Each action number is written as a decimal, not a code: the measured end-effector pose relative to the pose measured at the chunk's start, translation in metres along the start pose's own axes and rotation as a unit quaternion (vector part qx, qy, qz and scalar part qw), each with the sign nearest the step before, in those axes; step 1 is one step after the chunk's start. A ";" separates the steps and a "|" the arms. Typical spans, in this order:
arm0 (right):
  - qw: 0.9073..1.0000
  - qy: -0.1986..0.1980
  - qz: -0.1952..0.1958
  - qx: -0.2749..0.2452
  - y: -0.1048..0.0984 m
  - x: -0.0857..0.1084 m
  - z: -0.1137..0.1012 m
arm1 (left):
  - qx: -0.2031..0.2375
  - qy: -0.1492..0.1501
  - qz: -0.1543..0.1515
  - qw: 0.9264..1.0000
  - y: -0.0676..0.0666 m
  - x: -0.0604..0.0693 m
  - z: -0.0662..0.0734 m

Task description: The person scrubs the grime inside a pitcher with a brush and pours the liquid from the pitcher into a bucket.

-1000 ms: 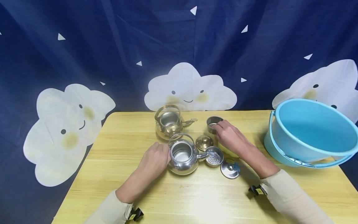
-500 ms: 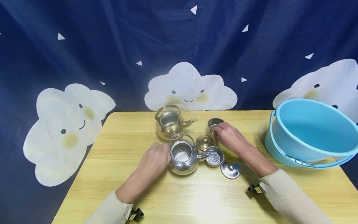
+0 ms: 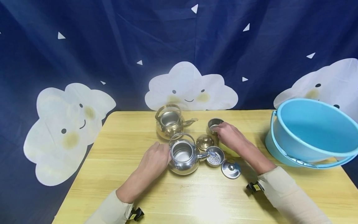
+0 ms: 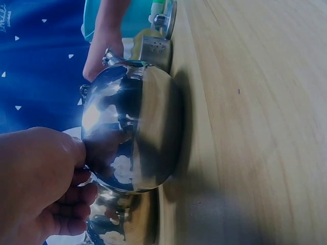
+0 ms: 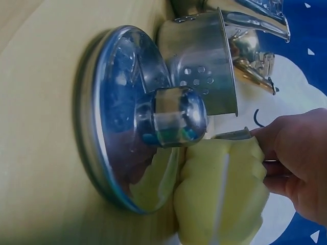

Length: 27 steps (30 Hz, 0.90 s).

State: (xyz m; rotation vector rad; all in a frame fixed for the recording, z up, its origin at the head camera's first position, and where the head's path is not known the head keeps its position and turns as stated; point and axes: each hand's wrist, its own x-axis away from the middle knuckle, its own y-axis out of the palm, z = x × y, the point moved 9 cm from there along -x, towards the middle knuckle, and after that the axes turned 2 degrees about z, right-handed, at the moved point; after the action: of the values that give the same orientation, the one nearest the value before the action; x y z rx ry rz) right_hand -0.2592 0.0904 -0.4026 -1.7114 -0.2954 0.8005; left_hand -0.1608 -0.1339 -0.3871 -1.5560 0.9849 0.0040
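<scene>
At the silver teapot's (image 3: 181, 168) left side, my left hand (image 3: 156, 157) grips it by the upper rim or handle end; the exact hold is hidden. The pot stands upright and lidless, its spout reaching over a perforated tea strainer (image 3: 214, 165). My right hand (image 3: 230, 135) pinches the rim of a second, farther strainer cup (image 3: 211, 130), fingers partly inside it. A gold teapot (image 3: 165, 132), lidless too, stands behind the silver one. Between them and the right hand lie a gold lid (image 3: 204, 142) and, nearer, a silver lid (image 3: 231, 169).
A yellow sponge (image 5: 219, 189) lies beneath the right hand, beside the silver lid. On the right of the wooden table (image 3: 117, 186) stands a large blue bucket (image 3: 302, 140) with its handle hanging forward. A dark blue curtain (image 3: 126, 37) with cloud prints hangs behind.
The far strainer cup has shifted slightly to the right and toward me in the right hand, and more of its inside shows. My left hand and the silver teapot stay put.
</scene>
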 end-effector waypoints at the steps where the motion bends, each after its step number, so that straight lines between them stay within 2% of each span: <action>1: 1.000 0.002 -0.003 -0.003 0.000 0.000 0.000 | 0.001 0.001 0.000 1.000 0.000 0.000 0.000; 13: 0.999 0.011 -0.037 -0.023 0.004 -0.002 0.002 | 0.006 0.002 0.006 1.000 0.000 0.000 0.000; 27: 0.996 0.010 -0.072 -0.057 0.005 -0.003 0.005 | 0.004 -0.005 -0.012 1.000 0.001 0.000 0.000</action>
State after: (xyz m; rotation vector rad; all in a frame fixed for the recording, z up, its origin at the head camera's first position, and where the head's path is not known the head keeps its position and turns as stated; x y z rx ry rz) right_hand -0.2655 0.0908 -0.4063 -1.7814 -0.4535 0.6705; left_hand -0.1618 -0.1339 -0.3878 -1.5589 0.9562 -0.0096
